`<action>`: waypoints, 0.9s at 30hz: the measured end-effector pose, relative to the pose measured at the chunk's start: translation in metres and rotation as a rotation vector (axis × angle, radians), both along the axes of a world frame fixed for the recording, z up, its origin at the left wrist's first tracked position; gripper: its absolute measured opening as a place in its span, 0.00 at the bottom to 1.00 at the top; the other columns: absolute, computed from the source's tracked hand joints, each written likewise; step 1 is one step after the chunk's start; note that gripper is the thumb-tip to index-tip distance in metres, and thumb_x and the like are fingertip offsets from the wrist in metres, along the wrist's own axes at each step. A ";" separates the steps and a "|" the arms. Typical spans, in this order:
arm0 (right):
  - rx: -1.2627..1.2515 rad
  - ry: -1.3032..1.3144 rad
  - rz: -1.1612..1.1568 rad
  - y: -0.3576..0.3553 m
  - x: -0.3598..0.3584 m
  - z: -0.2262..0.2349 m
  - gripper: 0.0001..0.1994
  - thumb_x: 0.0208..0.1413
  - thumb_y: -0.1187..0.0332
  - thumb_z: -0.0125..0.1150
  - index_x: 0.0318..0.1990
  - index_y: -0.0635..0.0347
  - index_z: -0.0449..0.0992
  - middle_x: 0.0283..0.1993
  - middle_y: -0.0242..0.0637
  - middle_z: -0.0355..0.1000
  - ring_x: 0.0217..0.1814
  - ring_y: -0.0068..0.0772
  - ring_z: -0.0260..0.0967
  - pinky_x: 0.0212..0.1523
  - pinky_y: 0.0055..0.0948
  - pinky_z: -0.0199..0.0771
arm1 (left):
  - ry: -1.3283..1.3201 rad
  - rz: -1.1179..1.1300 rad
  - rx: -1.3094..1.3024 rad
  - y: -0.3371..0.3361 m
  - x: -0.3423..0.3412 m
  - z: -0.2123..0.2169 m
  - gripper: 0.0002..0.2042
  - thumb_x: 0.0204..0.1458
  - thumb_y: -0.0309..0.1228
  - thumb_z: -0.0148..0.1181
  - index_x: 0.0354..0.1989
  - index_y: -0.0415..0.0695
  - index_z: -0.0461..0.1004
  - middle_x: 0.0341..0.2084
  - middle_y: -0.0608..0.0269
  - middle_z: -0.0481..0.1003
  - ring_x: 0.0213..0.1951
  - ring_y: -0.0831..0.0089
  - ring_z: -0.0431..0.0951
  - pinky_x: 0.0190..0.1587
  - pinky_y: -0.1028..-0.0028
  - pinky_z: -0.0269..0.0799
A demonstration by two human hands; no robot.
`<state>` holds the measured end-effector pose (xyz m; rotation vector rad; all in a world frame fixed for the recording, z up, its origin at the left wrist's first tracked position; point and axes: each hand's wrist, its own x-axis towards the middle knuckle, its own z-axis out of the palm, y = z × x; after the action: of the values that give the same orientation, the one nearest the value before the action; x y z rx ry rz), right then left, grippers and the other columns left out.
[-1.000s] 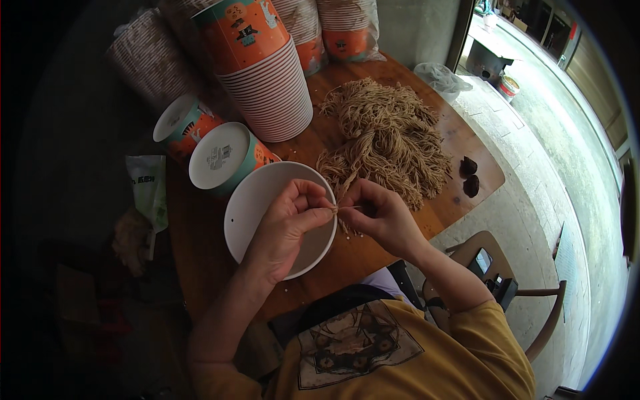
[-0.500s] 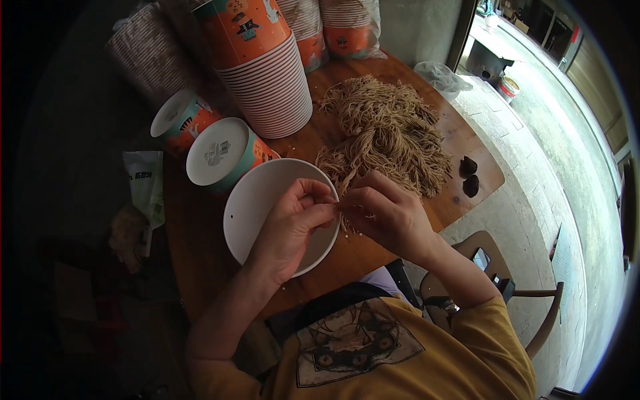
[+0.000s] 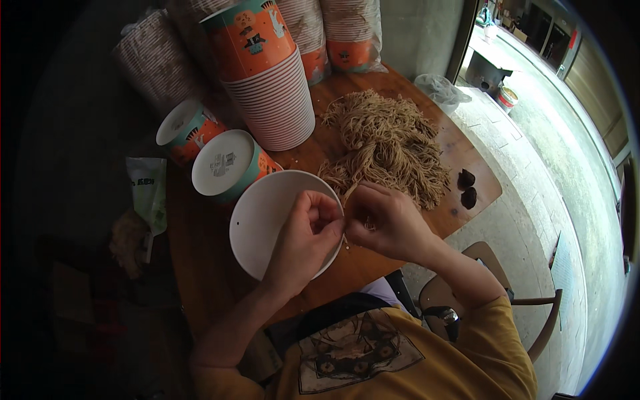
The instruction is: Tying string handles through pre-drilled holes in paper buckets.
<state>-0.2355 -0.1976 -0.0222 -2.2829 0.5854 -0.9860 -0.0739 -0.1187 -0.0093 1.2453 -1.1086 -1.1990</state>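
My left hand (image 3: 309, 233) and my right hand (image 3: 387, 223) meet fingertip to fingertip over the right rim of a white paper tub (image 3: 257, 223). Both are closed in a pinch; what lies between the tips is thin and mostly hidden, apparently a tan strand. Bits of thin strand also show inside my curled right fingers. Just beyond the hands lies a big tangled pile of tan stringy strands (image 3: 393, 143). The tub stands open, with a small dark speck on its inner wall.
Behind the tub are an upturned orange and green tub (image 3: 223, 163), another upturned tub (image 3: 183, 130) and a tall tub stack (image 3: 277, 100). Two dark lumps (image 3: 469, 197) lie near the table's (image 3: 483, 177) right edge. A clear plastic bag (image 3: 440, 90) and a chair (image 3: 480, 263) are on the right.
The view has shifted slightly, so the table things sit a little lower. My fingertips stay together over the tub's rim, with the right hand turned somewhat and its fingers more curled.
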 end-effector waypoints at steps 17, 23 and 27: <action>0.399 0.068 0.042 0.009 -0.008 -0.001 0.07 0.57 0.67 0.54 0.37 0.60 0.71 0.29 0.26 0.67 0.19 0.12 0.56 0.19 0.15 0.55 | 0.094 -0.040 0.063 0.001 0.004 -0.002 0.11 0.53 0.22 0.57 0.42 0.40 0.64 0.35 0.65 0.70 0.39 0.82 0.70 0.45 0.81 0.68; 1.534 -0.323 0.264 -0.002 -0.014 -0.004 0.06 0.58 0.66 0.53 0.36 0.59 0.70 0.25 0.24 0.61 0.17 0.11 0.49 0.14 0.13 0.46 | 0.091 -0.052 0.075 0.000 0.003 -0.002 0.11 0.53 0.23 0.57 0.42 0.41 0.64 0.35 0.65 0.70 0.38 0.83 0.70 0.44 0.81 0.68; 1.219 -0.335 0.177 0.011 -0.015 -0.008 0.07 0.59 0.66 0.55 0.37 0.60 0.70 0.27 0.25 0.64 0.19 0.10 0.54 0.18 0.13 0.53 | 0.082 -0.054 0.073 0.002 0.002 -0.001 0.10 0.53 0.23 0.57 0.42 0.41 0.64 0.35 0.65 0.70 0.38 0.83 0.70 0.44 0.81 0.68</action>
<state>-0.2505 -0.1863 -0.0300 -1.0416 0.5833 -0.6076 -0.0723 -0.1164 -0.0099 1.2174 -1.0522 -1.3303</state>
